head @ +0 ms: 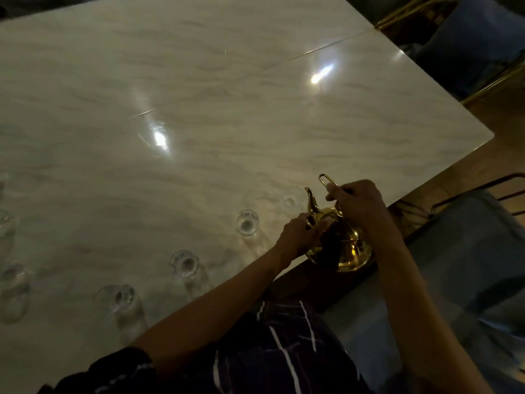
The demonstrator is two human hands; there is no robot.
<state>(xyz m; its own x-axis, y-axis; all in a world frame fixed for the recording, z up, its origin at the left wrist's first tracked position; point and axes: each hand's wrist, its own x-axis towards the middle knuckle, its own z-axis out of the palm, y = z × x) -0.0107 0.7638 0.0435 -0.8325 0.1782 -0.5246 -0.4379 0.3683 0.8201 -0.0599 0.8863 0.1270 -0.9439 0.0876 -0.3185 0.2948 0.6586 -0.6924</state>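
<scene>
While the marble desk (227,95) carries a row of glasses along its near edge, the gold teapot (348,245) is at that edge, toward the right corner. Right hand (358,203) grips the wire handle (326,180), left hand (298,237) holds the spout base. Spout (312,201) points away-left; the nearest glass (289,200) is just beyond it.
</scene>
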